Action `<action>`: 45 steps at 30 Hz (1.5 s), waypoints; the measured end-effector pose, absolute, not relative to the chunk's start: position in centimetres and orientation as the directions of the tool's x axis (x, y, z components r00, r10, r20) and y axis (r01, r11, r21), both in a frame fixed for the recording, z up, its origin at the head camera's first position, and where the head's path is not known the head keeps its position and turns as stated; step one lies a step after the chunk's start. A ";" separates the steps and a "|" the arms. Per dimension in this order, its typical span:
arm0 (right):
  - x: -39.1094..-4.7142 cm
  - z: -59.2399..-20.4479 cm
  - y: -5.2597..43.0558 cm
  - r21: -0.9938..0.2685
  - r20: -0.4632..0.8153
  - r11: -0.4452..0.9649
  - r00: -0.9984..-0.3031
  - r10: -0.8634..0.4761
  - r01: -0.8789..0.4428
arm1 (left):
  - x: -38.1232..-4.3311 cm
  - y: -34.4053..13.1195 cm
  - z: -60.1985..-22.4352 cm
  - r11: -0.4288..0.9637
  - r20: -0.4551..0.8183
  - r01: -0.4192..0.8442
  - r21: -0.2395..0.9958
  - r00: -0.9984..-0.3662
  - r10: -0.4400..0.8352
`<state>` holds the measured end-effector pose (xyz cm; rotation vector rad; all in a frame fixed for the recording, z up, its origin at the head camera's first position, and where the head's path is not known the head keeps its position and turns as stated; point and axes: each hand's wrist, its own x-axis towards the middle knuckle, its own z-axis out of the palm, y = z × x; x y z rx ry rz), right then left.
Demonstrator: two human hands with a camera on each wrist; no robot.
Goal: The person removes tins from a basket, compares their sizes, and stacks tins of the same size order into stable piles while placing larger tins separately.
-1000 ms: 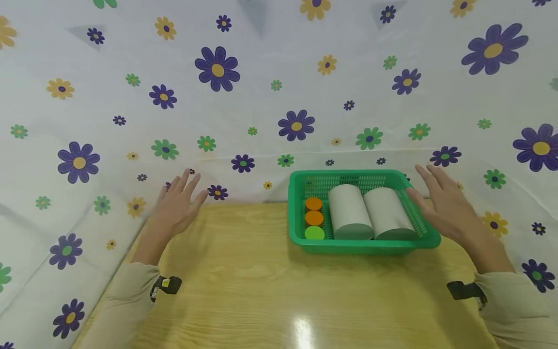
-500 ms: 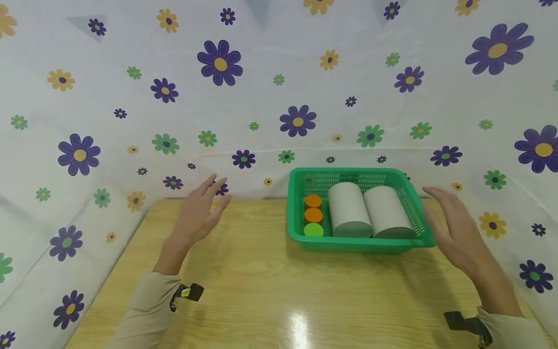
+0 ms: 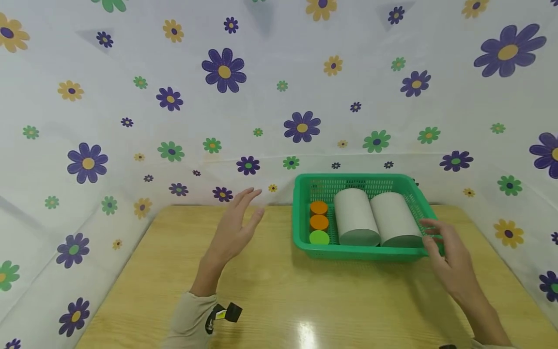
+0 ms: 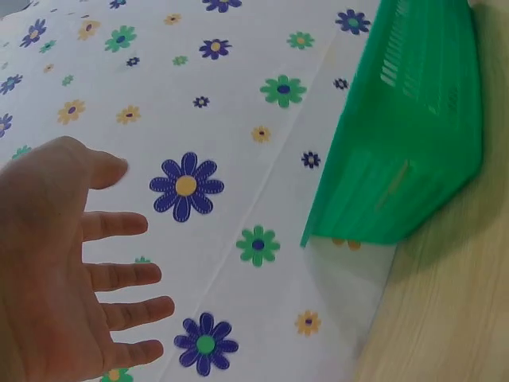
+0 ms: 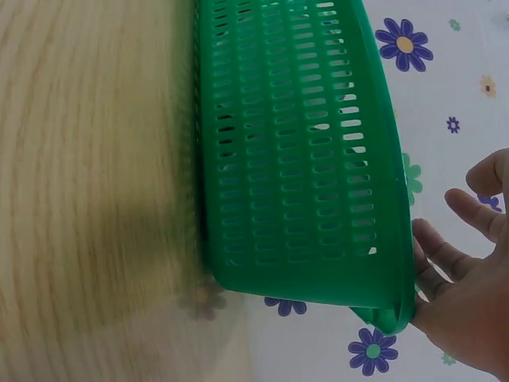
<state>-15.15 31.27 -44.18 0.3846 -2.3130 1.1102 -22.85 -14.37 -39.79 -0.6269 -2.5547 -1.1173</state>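
A green plastic basket [image 3: 362, 253] stands at the back of the wooden table, right of centre. Inside it lie two white cylinders [image 3: 355, 213] side by side. Along its left wall sit two orange round pieces [image 3: 319, 222] and one lime-green round piece [image 3: 319, 238]. My right hand [image 3: 453, 266] is at the basket's front right corner, loosely bent fingers [image 5: 433, 247] right at the rim in the right wrist view. To the basket's left, my left hand [image 3: 231, 237] hovers over the table with fingers spread and nothing in them; the left wrist view shows its palm facing the basket.
The wooden table [image 3: 261, 295] runs back to a white flower-print cloth [image 3: 261, 106] that hangs behind it and along both sides. The basket's back wall stands close to this cloth. A black wrist camera [image 3: 228, 312] sits at the left cuff.
My left hand has moved right, toward the basket. My right hand has come down and inward from beside the basket to its front right rim. The basket and its contents keep their place.
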 end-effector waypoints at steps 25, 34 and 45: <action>-15.0 -44.6 27.0 -0.430 0.574 0.797 -0.810 -0.120 -0.423 | -24.4 -4.9 -42.4 0.432 0.367 0.595 0.678 -0.783 0.502; -14.4 -44.6 26.3 -0.416 0.533 0.829 -0.839 -0.110 -0.374 | -24.1 -3.3 -42.8 0.616 0.245 0.553 0.561 -0.822 0.514; -13.7 -44.4 26.1 -0.409 0.534 0.850 -0.842 -0.071 -0.332 | -26.6 -1.2 -42.1 0.739 0.063 0.586 0.332 -0.795 0.603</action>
